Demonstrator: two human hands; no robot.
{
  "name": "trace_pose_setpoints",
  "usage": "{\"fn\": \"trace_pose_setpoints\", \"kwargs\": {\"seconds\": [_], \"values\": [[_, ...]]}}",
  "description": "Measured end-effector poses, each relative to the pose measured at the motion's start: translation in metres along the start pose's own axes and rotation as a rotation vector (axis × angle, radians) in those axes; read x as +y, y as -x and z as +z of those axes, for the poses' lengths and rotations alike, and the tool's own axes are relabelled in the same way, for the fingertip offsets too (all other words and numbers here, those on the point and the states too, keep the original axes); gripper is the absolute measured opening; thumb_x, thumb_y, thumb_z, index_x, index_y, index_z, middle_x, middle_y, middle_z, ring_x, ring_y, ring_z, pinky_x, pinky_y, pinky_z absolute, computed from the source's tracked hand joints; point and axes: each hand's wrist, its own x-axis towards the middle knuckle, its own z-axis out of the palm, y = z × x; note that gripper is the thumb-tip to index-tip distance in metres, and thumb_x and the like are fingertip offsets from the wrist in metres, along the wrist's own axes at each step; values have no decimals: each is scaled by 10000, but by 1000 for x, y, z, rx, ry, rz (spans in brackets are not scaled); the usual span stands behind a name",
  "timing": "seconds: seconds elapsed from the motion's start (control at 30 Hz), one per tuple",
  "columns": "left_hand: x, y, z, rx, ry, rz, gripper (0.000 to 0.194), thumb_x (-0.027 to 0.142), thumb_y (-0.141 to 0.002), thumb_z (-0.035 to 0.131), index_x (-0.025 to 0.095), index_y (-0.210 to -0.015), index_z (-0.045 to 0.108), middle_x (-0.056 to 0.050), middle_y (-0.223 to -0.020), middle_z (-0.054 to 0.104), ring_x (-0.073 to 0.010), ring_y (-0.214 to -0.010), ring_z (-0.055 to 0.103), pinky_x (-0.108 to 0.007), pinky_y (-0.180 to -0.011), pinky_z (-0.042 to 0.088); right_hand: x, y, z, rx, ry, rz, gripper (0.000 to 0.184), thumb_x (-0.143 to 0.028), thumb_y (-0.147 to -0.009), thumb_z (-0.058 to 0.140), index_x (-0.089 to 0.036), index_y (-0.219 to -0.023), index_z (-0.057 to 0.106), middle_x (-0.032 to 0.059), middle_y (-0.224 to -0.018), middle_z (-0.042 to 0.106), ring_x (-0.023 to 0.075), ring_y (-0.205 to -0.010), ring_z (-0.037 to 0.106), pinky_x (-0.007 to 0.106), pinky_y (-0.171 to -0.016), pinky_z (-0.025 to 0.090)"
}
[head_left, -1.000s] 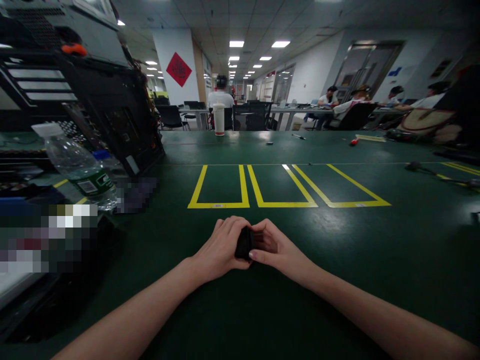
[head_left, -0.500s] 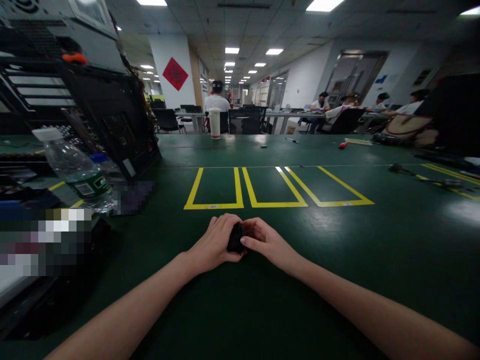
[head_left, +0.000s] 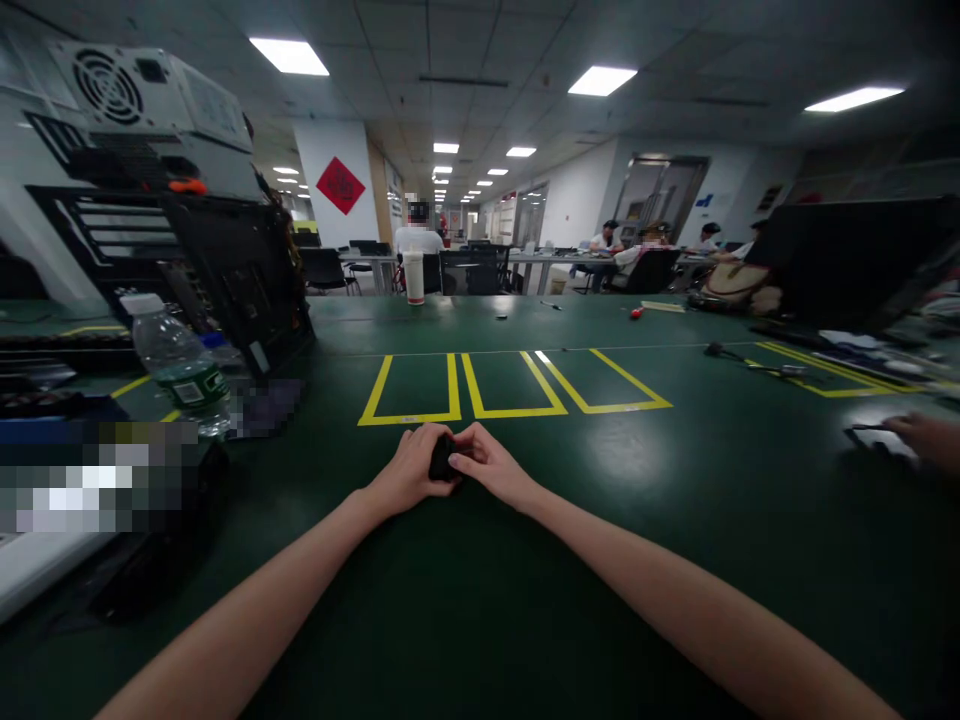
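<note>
The small, dark black object (head_left: 442, 458) is largely covered by the fingers around it, so its full shape and any markings are hard to make out. The left palm is turned away from view, and both forearms run out of the bottom of the view. At the far right, beyond the right hand, another person's hand (head_left: 930, 440), cut off by the edge, is at a blurred white item (head_left: 885, 442). The left hand (head_left: 409, 465) reaches in from the lower left, back upward, with its fingers curved over the far side of the black object and its thumb along the near side, gripping it. The right hand (head_left: 491, 468) comes from the lower right, its thumb and bent fingers closed in on the object's right side. The object thus lies between the two hands, against the left palm side and at the right thumb's tip, above the dark green tabletop (head_left: 450, 600). Just beyond the hands are three yellow tape outlines (head_left: 519, 412); well to the left of the left hand stands a clear plastic bottle with a green label (head_left: 184, 372).
</note>
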Motion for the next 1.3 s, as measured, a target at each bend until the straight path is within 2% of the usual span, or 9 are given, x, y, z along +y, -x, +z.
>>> {"fn": "trace_pose_setpoints", "kwargs": {"seconds": [0.13,0.3,0.47,0.7,0.9,1.2,1.3], "values": [[15,14,-2,2,-26,0,478,232,-659,638,197,-1061,382,-48,-1017,473,-216,-892,470,-337,-760,365,-10,17,13,35,33,8,214,-266,-748,575,-207,-919,461,7,-950,515,172,-907,538,355,-778,471],[37,46,-1,6,-28,9,475,213,-641,639,204,-1042,384,-37,-992,479,-209,-856,473,-322,-733,362,-26,57,36,57,61,32,262,-268,-749,574,-216,-979,458,23,-1000,513,178,-941,531,359,-794,466],[58,72,2,25,-32,-6,483,206,-634,634,207,-1045,380,-36,-981,484,-209,-845,483,-322,-725,366,-29,85,53,81,70,66,302,-260,-727,597,-204,-992,464,37,-999,531,184,-937,541,370,-810,450],[62,75,6,50,-54,-2,467,257,-650,631,206,-1042,383,-34,-977,508,-220,-882,500,-346,-769,370,-27,86,56,111,59,97,308,-217,-711,605,-161,-994,497,67,-1025,560,194,-976,543,383,-866,419],[60,77,7,61,-67,7,462,287,-670,619,206,-1053,374,-43,-984,511,-231,-883,515,-355,-760,390,-33,89,55,103,87,94,328,-241,-699,626,-159,-1003,535,62,-1011,579,188,-979,542,362,-874,415],[60,78,7,66,-103,28,484,312,-668,614,190,-1062,360,-58,-988,511,-233,-882,518,-366,-770,380,-29,92,54,108,125,55,332,-265,-679,652,-169,-974,534,46,-996,566,178,-983,522,366,-885,396],[62,78,8,66,-102,50,474,304,-669,608,194,-1057,360,-51,-985,515,-229,-887,521,-366,-781,365,-30,95,52,97,111,50,346,-265,-660,670,-178,-960,522,31,-960,560,171,-924,543,376,-853,419]]}}
